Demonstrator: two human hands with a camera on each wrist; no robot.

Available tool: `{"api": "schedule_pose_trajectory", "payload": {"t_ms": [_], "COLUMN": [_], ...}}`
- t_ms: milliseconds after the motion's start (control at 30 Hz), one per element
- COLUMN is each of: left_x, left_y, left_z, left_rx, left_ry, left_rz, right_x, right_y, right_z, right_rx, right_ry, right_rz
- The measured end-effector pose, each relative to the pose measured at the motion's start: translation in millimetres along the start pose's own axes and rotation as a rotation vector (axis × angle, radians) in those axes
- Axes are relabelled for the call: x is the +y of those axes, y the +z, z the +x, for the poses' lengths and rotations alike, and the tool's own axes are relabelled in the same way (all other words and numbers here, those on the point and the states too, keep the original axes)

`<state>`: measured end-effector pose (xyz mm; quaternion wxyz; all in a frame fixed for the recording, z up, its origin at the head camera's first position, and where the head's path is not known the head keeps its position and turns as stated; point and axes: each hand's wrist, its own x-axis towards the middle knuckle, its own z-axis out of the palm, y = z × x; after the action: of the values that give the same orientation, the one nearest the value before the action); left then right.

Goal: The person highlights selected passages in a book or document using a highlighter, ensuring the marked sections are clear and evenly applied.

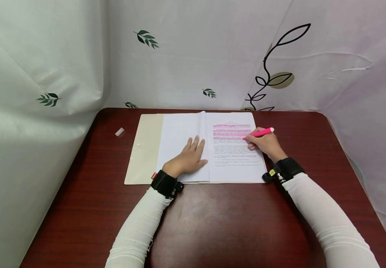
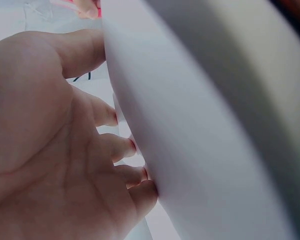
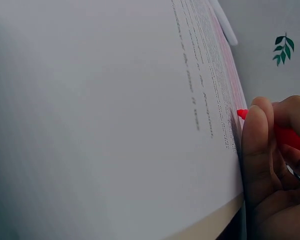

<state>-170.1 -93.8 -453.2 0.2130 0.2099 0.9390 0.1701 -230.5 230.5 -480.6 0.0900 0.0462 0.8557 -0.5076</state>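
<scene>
My right hand (image 1: 263, 143) pinches a pink highlighter (image 1: 264, 132) between thumb and fingers, its tip at the printed text near the right edge of the page. Pink marking covers the upper lines of that right-hand page (image 1: 234, 173); the lower lines are unmarked. In the right wrist view the highlighter (image 3: 288, 138) shows its red-pink tip close to the paper. Fingers spread, my left hand (image 1: 187, 158) rests on the blank left-hand page (image 1: 176, 126). The left wrist view shows the left palm (image 2: 55, 130) with its fingertips touching the paper.
The pages lie in an open cream folder (image 1: 142, 149) on a dark red-brown table (image 1: 219, 223). A small white block, perhaps an eraser (image 1: 119, 131), lies left of the folder. White leaf-patterned cloth (image 1: 186, 56) hangs behind the table and at both sides.
</scene>
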Motion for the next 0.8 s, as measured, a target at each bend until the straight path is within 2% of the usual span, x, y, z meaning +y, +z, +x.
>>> {"api": "schedule_pose_trajectory", "payload": {"t_ms": [800], "left_x": [-0.6], "left_y": [-0.3], "left_z": [0.4], "left_rx": [-0.004], "left_ry": [0.001], "left_rz": [-0.004], "right_x": [4.0], "right_y": [-6.7], "right_z": [-0.6], "right_rx": [-0.008], "right_ry": [-0.019], "right_rz": [0.052]}}
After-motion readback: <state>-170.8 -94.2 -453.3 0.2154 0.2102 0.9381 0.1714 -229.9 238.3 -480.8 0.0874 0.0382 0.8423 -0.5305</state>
